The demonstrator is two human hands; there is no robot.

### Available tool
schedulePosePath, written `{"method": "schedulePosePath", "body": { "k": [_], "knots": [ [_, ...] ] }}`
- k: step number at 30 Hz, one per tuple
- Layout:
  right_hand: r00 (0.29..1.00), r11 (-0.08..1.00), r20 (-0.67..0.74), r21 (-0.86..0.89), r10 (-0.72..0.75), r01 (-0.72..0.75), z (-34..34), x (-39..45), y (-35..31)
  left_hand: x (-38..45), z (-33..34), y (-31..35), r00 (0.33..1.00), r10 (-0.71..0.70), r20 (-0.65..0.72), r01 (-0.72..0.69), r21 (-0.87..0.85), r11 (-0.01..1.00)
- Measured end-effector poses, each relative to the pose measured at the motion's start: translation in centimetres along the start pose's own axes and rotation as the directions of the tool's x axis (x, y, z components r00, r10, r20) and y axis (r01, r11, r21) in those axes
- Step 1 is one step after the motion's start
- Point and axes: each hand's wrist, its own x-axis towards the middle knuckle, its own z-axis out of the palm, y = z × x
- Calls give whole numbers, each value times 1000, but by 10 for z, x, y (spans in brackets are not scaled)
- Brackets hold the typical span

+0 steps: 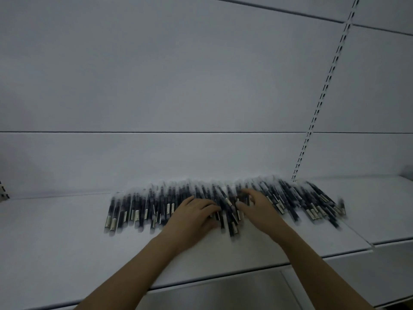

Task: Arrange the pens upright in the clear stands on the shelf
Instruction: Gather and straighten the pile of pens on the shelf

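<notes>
Pens [138, 209] lay flat in one long dark heap across the white shelf [55, 231], none of them upright, and I saw no clear stand anywhere in view. Their long axes ran from the shelf's front edge toward the back wall [178, 86], fanning a little to the right at the far end of the heap. The frame was blurred, so I could not separate single pens.

Both hands were over the middle of the heap. My left hand [192, 217] lay palm down with its fingers curled onto the pens, though whether it actually gripped any I could not tell. My right hand [259, 208] was beside it, fingers spread and relaxed, touching the pens without closing on them. The two hands were near each other, with a few pens showing between them.

Since the pens lay straight ahead under both hands, either hand was equally near. I judged the next move would need a bundle gathered across its long axis and tipped on end. Nothing stood in the way on the shelf. A slotted rail [324, 95] climbed the wall behind the heap's right end.
</notes>
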Motion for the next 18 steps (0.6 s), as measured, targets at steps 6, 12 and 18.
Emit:
{"method": "schedulePosePath", "body": {
  "k": [6,12,18],
  "knots": [
    [977,955,38,-225,209,-196,13,53,-13,11,-7,30,928,-145,344,139,44,989],
    [971,945,51,-246,233,-214,30,80,-23,6,-3,27,902,-283,327,250,139,958],
    [984,988,119,-99,129,-117,32,72,-34,3,-5,27,946,-246,212,212,171,962]
  ]
}}
